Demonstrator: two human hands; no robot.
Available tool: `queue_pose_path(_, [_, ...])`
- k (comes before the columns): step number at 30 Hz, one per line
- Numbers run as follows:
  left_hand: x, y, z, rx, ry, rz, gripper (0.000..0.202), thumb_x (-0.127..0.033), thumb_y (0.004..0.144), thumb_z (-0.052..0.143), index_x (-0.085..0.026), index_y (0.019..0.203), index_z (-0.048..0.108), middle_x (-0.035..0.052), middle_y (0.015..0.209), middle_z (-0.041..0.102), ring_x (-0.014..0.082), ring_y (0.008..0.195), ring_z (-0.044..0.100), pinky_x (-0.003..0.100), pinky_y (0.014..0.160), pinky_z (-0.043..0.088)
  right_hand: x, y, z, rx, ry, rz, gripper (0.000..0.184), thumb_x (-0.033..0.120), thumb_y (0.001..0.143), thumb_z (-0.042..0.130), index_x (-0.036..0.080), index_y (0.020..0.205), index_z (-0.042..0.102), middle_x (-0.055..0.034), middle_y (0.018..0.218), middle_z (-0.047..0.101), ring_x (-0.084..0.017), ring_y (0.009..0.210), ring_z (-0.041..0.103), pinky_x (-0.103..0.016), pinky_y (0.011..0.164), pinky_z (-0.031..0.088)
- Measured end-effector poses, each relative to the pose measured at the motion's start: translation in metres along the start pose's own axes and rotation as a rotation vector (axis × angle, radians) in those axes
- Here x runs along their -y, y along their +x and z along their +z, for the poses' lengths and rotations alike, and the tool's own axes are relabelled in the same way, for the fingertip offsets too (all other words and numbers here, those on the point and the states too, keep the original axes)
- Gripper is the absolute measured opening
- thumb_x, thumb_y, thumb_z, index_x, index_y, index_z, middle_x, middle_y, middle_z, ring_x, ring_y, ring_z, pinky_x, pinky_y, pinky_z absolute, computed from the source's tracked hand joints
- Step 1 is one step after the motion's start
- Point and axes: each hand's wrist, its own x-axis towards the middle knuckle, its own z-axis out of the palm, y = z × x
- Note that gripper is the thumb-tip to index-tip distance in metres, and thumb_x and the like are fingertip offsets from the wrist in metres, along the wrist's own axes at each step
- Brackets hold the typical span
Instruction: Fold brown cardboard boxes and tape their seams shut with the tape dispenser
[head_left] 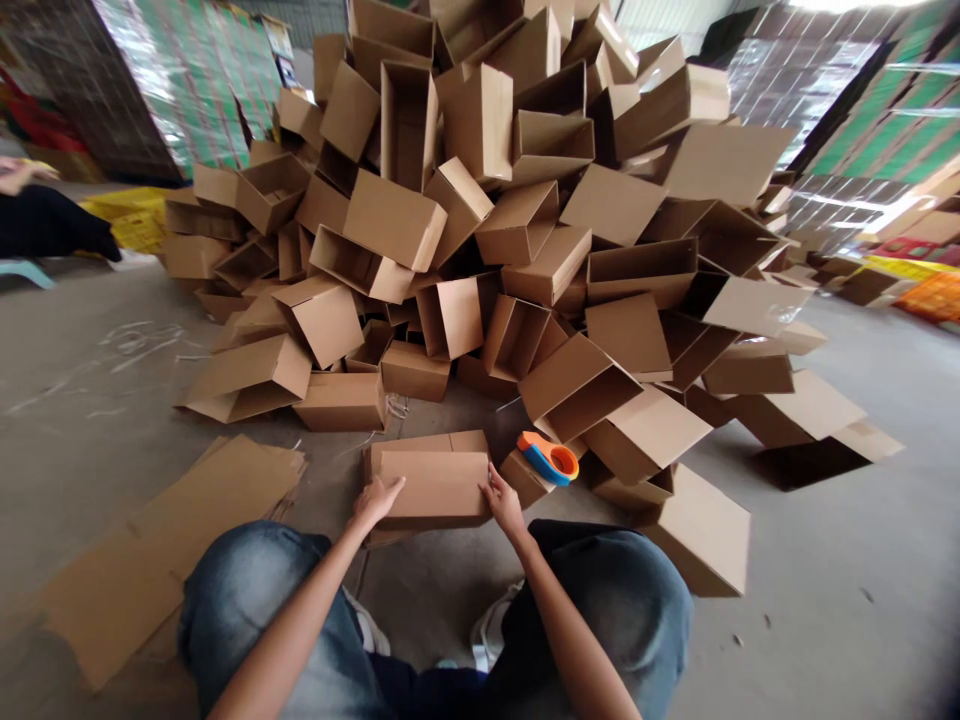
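Observation:
Between my knees a brown cardboard box point(433, 485) is held low over a stack of flat cardboard point(469, 440). My left hand point(377, 500) grips its left end, thumb on the upper face and the other fingers mostly hidden. At the opposite end, my right hand point(502, 497) pinches the right edge, fingertips near the top corner. An orange and blue tape dispenser point(549, 458) lies just right of my right hand, on top of a small box point(527, 478). The underside of the held box is out of sight.
A high heap of open cardboard boxes point(465, 220) rises directly ahead and spreads right. Flat cardboard sheets point(172, 540) lie by my left knee. A yellow crate point(135, 218) and part of another person point(52, 220) are at far left. Wrapped pallets stand behind.

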Motion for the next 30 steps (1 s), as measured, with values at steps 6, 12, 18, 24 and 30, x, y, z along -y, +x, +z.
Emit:
queue_pose_path(6, [-0.005,-0.004,0.001,0.066,-0.068,0.0,0.081,-0.068,0.074,0.045,-0.004,0.123,0.045,0.0263,0.126,0.053,0.0334,0.116,0.052,0.036,0.09,0.043,0.027,-0.024,0.029,0.023,-0.48,-0.44,0.056,0.015,0.088,0.032,0.023,0.143,0.029,-0.0031,0.147,0.032,-0.022,0.138,0.022,-0.048,0.112,0.017])
queue_pose_path(12, [-0.003,-0.003,0.003,0.033,-0.085,-0.037,0.088,-0.073,0.065,0.052,-0.006,0.122,0.044,0.0262,0.123,0.055,0.0352,0.114,0.054,0.039,0.09,0.044,0.05,-0.036,0.037,0.108,-0.57,-0.463,0.059,0.035,0.09,0.039,0.021,0.145,0.023,-0.0025,0.15,0.026,-0.031,0.139,0.015,-0.051,0.11,0.018])
queue_pose_path(18, [-0.012,0.0,-0.006,0.005,-0.061,-0.039,0.09,-0.074,0.054,0.061,-0.01,0.115,0.048,0.0244,0.12,0.057,0.0341,0.111,0.056,0.037,0.086,0.046,0.058,-0.032,0.024,0.208,-0.533,-0.455,0.059,0.041,0.089,0.041,0.028,0.144,0.025,0.0,0.149,0.029,-0.034,0.137,0.017,-0.053,0.109,0.015])
queue_pose_path(24, [-0.04,0.004,-0.003,-0.112,0.049,-0.009,0.11,-0.067,0.042,0.073,-0.007,0.125,0.033,0.0281,0.125,0.05,0.0361,0.113,0.053,0.04,0.088,0.045,0.065,-0.029,0.02,0.3,-0.482,-0.408,0.058,0.037,0.088,0.044,0.033,0.143,0.028,0.0023,0.149,0.027,-0.036,0.137,0.013,-0.058,0.107,0.014])
queue_pose_path(30, [-0.037,0.009,0.005,-0.06,-0.012,-0.036,0.117,-0.071,0.037,0.072,-0.009,0.126,0.027,0.0276,0.132,0.04,0.0364,0.117,0.049,0.04,0.091,0.043,0.062,0.002,-0.006,0.338,-0.28,-0.313,0.046,0.029,0.085,0.045,0.029,0.131,0.049,-0.0022,0.138,0.046,-0.022,0.124,0.044,-0.039,0.103,0.035])
